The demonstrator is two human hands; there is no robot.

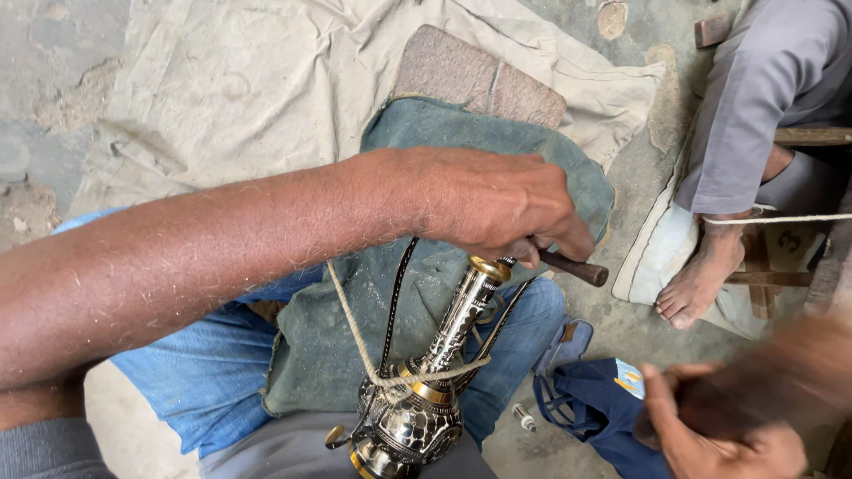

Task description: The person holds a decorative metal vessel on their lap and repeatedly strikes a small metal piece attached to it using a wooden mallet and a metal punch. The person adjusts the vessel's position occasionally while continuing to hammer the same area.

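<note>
The left forearm is crossing the frame from the lower left, and the left hand [497, 206] is closing around a dark wooden tool handle [575, 267], fingers curled fully over it. The working end of the tool is hidden under the hand, so its type cannot be determined.

Below the hand, an ornate metal ewer [417, 399] is resting in the lap on a green cloth [479, 142] laid over blue jeans [195, 372]. The vessel is tilting, its gold-rimmed neck pointing up toward the left hand. Its body is already showing a dense engraved pattern in silver against black, with brass bands, so the decoration is judged largely complete; what remains cannot be read from this view. A rope [355, 333] is looping around the base of the neck and running up and to the left under the forearm.

At the lower right, the right hand [719, 435] is blurring heavily; whether it is gripping anything cannot be told. Beside it a dark blue bag [595, 404] is lying on the floor. At the upper right, another person's bare foot [701, 279] and grey trouser leg [763, 98] are resting near a wooden frame [812, 136].
</note>
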